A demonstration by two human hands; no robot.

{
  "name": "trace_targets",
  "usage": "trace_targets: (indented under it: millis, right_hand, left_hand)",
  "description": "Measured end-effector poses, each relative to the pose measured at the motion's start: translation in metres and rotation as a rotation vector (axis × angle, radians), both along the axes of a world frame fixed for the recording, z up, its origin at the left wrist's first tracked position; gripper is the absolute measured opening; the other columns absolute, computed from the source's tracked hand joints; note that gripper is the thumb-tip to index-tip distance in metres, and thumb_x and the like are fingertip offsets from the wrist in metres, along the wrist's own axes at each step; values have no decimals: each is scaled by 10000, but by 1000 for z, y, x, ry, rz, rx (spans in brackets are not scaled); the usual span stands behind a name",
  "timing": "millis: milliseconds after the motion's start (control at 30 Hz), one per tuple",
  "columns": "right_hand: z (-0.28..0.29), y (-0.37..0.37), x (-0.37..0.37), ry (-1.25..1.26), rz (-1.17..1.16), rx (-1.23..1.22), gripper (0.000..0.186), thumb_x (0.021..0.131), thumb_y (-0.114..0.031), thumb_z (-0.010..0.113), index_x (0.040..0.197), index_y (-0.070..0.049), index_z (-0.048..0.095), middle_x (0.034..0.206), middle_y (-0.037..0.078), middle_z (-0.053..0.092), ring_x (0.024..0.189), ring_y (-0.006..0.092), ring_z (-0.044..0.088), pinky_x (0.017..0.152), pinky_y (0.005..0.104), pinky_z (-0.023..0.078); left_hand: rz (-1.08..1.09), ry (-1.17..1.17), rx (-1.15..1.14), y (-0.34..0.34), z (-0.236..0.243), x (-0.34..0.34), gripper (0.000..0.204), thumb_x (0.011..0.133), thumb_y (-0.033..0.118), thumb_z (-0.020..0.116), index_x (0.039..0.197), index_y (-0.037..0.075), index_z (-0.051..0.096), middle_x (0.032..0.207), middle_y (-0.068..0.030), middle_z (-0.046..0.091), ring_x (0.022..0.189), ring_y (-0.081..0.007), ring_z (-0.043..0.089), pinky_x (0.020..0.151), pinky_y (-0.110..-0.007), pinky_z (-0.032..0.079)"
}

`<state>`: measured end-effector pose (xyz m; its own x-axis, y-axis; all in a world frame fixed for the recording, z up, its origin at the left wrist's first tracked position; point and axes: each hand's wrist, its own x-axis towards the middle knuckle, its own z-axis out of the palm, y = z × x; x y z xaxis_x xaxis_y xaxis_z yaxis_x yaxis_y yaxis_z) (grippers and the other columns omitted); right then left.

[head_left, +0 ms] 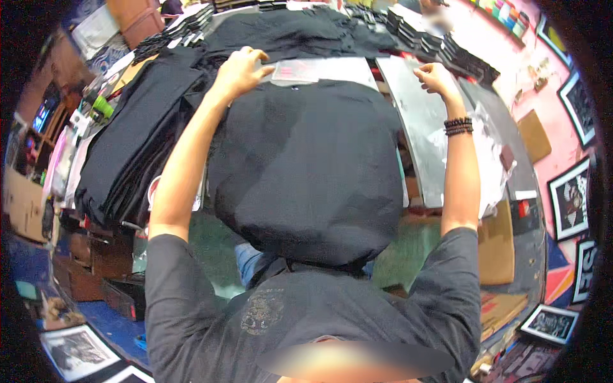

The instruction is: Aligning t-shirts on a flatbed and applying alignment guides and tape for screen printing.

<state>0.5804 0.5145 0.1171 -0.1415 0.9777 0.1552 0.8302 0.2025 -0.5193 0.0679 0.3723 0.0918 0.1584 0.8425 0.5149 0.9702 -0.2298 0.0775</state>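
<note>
A black garment [313,166], apparently a T-shirt, lies spread over a board in front of me and drapes over its near end. My left hand [244,73] is just past the garment's far left corner, with thumb and fingers apart and nothing visible in them. Beyond the far edge of the garment, a clear sheet with reddish marks [295,70] rests on the pale board [348,69]. My right hand [436,79] hovers above a long grey board [418,127] on the right, its fingers loosely bent and apart, holding nothing that I can see.
Long piles of black cloth [140,127] lie at the left. More black fabric [287,32] is heaped at the back, with folded black stacks [434,45] at the far right. Crumpled white plastic [488,153] lies beside my right forearm. Framed pictures [570,199] line the pink wall.
</note>
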Motion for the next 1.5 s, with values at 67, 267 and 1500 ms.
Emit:
trace_targets:
  millis: [67, 267, 1500]
  right_hand:
    - [-21, -9, 3, 0, -45, -326, 429, 969, -376, 728, 1018, 50, 754, 788, 136, 755, 582, 228, 730, 551, 374, 617]
    - [-88, -47, -31, -183, -41, -628, 518, 1047, -387, 600, 1040, 126, 675, 871, 206, 753, 568, 312, 727, 543, 447, 620]
    - [-104, -85, -88, -174, -20, 249, 427, 868, -258, 769, 1137, 34, 610, 1087, 286, 691, 1034, 484, 682, 907, 539, 564]
  left_hand:
    - [-176, -99, -93, 4, -15, 52, 425, 932, 495, 736, 1154, 133, 755, 1202, -130, 724, 1156, -321, 682, 973, -447, 543]
    - [-474, -192, -354, 14, -48, 191, 322, 971, 380, 721, 1125, 98, 742, 1067, -107, 782, 986, -264, 759, 886, -402, 584]
    - [-506, -1190, -219, 52, -87, 259, 357, 1050, 317, 655, 1058, -38, 693, 940, -86, 695, 869, -135, 625, 805, -315, 514]
